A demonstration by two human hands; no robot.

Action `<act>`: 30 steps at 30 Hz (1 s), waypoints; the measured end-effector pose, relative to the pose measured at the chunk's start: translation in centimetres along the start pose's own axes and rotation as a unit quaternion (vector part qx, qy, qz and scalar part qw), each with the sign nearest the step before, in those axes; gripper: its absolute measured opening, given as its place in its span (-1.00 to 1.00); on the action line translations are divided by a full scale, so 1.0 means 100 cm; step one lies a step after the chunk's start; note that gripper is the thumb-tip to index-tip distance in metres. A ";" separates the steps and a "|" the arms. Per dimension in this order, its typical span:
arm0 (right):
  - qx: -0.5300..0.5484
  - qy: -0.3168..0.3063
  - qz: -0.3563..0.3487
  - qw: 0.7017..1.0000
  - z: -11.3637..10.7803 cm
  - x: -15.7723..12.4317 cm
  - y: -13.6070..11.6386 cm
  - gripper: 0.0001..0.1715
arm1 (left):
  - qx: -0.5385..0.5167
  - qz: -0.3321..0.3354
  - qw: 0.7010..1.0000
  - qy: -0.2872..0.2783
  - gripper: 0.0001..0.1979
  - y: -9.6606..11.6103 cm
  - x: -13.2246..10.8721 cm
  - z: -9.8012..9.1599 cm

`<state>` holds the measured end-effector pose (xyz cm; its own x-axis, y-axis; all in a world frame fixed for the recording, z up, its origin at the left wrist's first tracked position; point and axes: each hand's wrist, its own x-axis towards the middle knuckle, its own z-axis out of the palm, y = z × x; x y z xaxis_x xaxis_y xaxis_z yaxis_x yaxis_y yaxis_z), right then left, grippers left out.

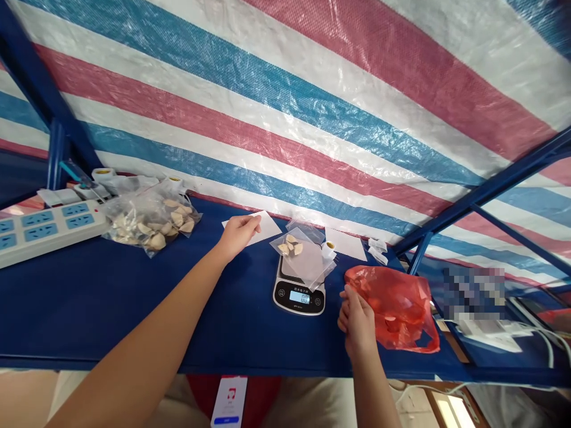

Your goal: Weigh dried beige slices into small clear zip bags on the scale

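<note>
A kitchen scale [300, 297] on the blue table shows 0.0 on its lit display. Across its platform lies a clear plastic bag [307, 261] with several pale slices [292, 245] in its upper left part. My left hand [241, 233] is over a white paper [266, 228] left of the scale, fingers curled together; anything in them is too small to make out. Right of the scale, my right hand [354, 315] has its fingers bent and pressed together beside a red plastic bag [395, 303]; whether it holds anything is hidden.
A larger clear bag of pale slices [156, 229] lies at the left, beside a white power strip [53, 229]. Another white paper [345, 244] and small packets [378, 249] are behind the scale. A phone [229, 401] rests below the table edge. Striped sheeting [267, 131] hangs behind.
</note>
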<state>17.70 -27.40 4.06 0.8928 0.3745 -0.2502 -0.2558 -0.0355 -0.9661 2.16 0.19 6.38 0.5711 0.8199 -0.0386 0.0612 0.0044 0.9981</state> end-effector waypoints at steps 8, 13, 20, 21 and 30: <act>0.041 -0.018 -0.053 0.998 -0.018 -0.009 0.026 -0.32 | 0.292 0.142 0.939 0.112 -0.60 -0.003 0.001 -0.009; 0.056 -0.012 -0.078 0.995 -0.018 -0.012 0.029 -0.39 | 0.324 0.140 0.933 0.075 -0.64 -0.006 -0.001 -0.002; 0.052 -0.007 -0.102 0.993 -0.019 -0.011 0.031 -0.48 | 0.330 0.130 0.933 0.066 -0.66 -0.005 -0.003 0.000; 0.049 -0.002 -0.109 0.993 -0.019 -0.010 0.031 -0.50 | 0.330 0.133 0.932 0.064 -0.67 -0.006 -0.003 0.000; 0.036 -0.005 -0.102 0.994 -0.026 0.000 0.039 -0.51 | 0.338 0.138 0.930 0.055 -0.66 -0.011 0.001 0.001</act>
<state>17.72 -29.95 0.16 0.9252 0.3764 -0.0485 -0.0961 0.1089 -0.9894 2.18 0.20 5.29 0.5573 0.7897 0.2565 0.4454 -0.5450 0.7104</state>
